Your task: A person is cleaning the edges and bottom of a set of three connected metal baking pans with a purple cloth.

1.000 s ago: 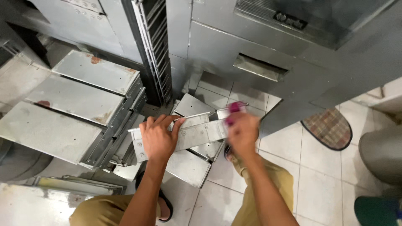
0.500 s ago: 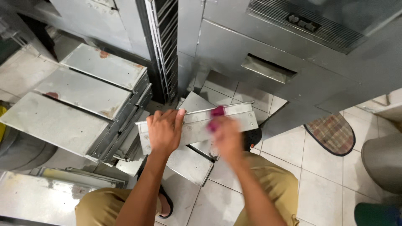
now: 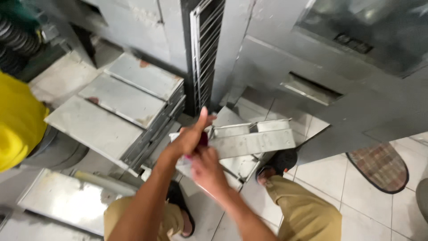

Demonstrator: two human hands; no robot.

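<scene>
My left hand (image 3: 191, 136) grips the left end of a long folded sheet-metal strip (image 3: 256, 143) and holds it level above the floor, thumb pointing up. My right hand (image 3: 208, 168) sits just below and against the left hand, closed around a small pink marker-like object (image 3: 203, 139). Only a bit of that object shows between the two hands. The strip reaches out to the right over more folded metal pieces (image 3: 238, 164) lying on the tiles. Both my knees in tan trousers and my black sandals are below.
Flat sheet-metal trays (image 3: 111, 109) are stacked at the left. A wire rack (image 3: 205, 53) stands upright against a grey metal cabinet (image 3: 312, 91). Something yellow (image 3: 18, 118) is at the left edge. A patterned mat (image 3: 381, 167) lies on the white tile floor at the right.
My right hand with the pink object has slid from the strip's right end to its left end, meeting my left hand. The strip has lifted slightly, and the view has shifted.
</scene>
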